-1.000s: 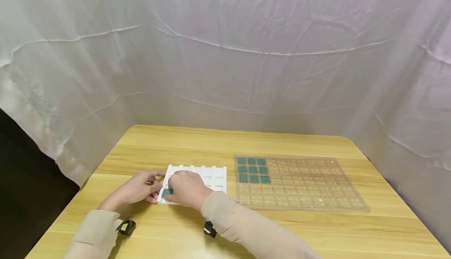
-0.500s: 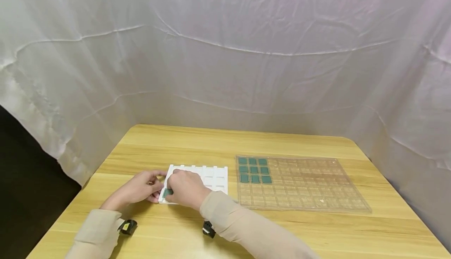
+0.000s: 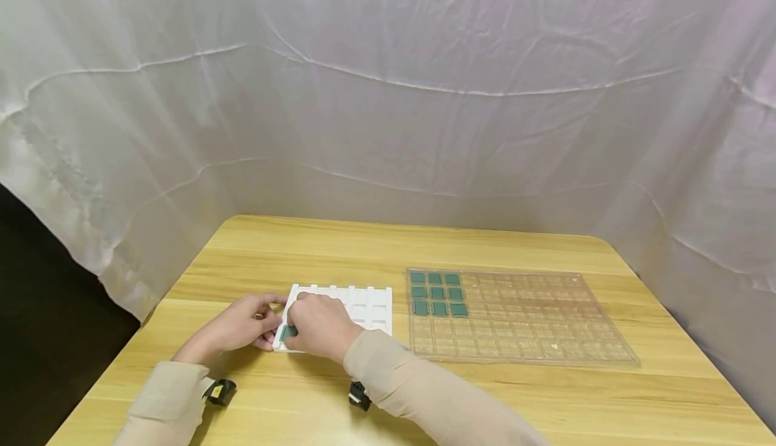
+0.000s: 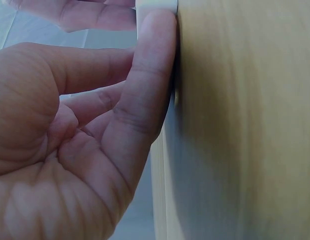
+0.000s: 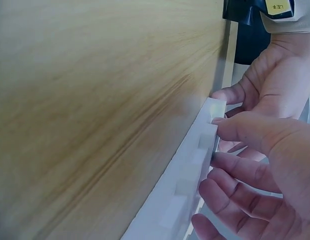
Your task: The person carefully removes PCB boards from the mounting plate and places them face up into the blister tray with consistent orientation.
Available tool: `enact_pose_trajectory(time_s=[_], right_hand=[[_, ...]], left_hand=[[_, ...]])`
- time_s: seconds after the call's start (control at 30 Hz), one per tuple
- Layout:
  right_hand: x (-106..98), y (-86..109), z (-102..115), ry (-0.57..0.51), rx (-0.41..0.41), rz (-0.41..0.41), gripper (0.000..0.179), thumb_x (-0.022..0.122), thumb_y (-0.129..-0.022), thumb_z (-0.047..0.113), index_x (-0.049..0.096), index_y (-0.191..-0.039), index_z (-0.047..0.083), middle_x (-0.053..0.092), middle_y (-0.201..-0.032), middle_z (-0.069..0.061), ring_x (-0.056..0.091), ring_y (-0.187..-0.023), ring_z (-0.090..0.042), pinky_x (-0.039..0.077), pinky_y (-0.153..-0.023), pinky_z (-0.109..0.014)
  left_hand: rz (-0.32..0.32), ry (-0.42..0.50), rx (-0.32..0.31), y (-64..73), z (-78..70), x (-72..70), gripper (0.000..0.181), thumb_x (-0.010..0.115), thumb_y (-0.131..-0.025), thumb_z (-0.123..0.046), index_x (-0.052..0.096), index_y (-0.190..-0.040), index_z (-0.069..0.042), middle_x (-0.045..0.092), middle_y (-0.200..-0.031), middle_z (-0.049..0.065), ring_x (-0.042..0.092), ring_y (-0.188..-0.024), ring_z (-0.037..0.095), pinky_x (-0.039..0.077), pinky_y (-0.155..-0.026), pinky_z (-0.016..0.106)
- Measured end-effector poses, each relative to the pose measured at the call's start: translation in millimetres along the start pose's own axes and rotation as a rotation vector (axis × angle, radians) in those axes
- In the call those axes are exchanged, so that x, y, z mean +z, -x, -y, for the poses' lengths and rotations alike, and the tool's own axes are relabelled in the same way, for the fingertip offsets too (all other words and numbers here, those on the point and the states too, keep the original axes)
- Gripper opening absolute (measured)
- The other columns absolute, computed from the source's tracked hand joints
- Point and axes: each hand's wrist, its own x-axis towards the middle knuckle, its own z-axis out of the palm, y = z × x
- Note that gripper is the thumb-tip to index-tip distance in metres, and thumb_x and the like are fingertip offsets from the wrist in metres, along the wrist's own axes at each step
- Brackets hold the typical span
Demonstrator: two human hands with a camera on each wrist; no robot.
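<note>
A white compartment tray [image 3: 377, 316] lies on the table in front of me. In its near left compartment sits a small green square piece [image 3: 287, 333], partly covered by my right hand [image 3: 321, 325]. The right fingers are curled with thumb and index fingertips at this piece, pinching it; in the right wrist view they reach over the tray's edge [image 5: 182, 187]. My left hand [image 3: 236, 323] lies at the tray's left side, fingers touching its edge. In the left wrist view one nearly straight finger [image 4: 145, 85] rests against the white side.
Right of the white tray lies a clear gridded tray [image 3: 521, 318], with several green squares [image 3: 436, 293] in its far left cells. Black devices sit at both wrists, one near the left cuff [image 3: 219, 391]. A pale curtain [image 3: 424, 129] surrounds the wooden table [image 3: 291, 405].
My right hand has shifted slightly left over the tray, covering more of the green piece. The left hand stays at the tray's edge. The whole view has drifted a little.
</note>
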Motion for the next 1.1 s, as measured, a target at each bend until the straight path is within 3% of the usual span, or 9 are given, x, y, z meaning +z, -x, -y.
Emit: enact_pose_trajectory(time_s=[0.53, 0.83, 1.1], right_hand=[[-3.7, 2.7, -0.9, 0.010, -0.001, 0.004, 0.020, 0.086, -0.090, 0.034, 0.073, -0.077, 0.026, 0.059, -0.083, 0.010, 0.048, -0.066, -0.002, 0.040, -0.048, -0.020], [-9.6, 6.1, -10.7, -0.021, -0.004, 0.028, 0.024, 0.084, -0.091, 0.029, 0.068, -0.074, 0.023, 0.054, -0.078, 0.009, 0.046, -0.066, -0.004, 0.039, -0.048, -0.020], [-10.1, 9.2, -20.9, -0.054, -0.002, 0.034, 0.012, 0.084, -0.091, 0.028, 0.077, -0.083, 0.022, 0.060, -0.080, 0.011, 0.049, -0.068, -0.003, 0.042, -0.050, -0.017]], left_hand=[[-0.004, -0.007, 0.005, 0.1, 0.3, 0.1, 0.049, 0.055, -0.107, 0.002, 0.044, -0.153, 0.016, 0.064, -0.093, 0.014, 0.067, -0.073, 0.021, 0.068, -0.065, 0.031], [-0.028, -0.032, -0.009, 0.8, -0.1, 0.3, 0.052, 0.059, -0.106, 0.000, 0.044, -0.153, 0.015, 0.064, -0.092, 0.014, 0.066, -0.074, 0.021, 0.067, -0.063, 0.030], [-0.043, -0.037, -0.032, -0.7, 1.3, 1.3, 0.057, 0.064, -0.104, -0.002, 0.042, -0.155, 0.015, 0.063, -0.093, 0.013, 0.065, -0.073, 0.021, 0.067, -0.063, 0.030]])
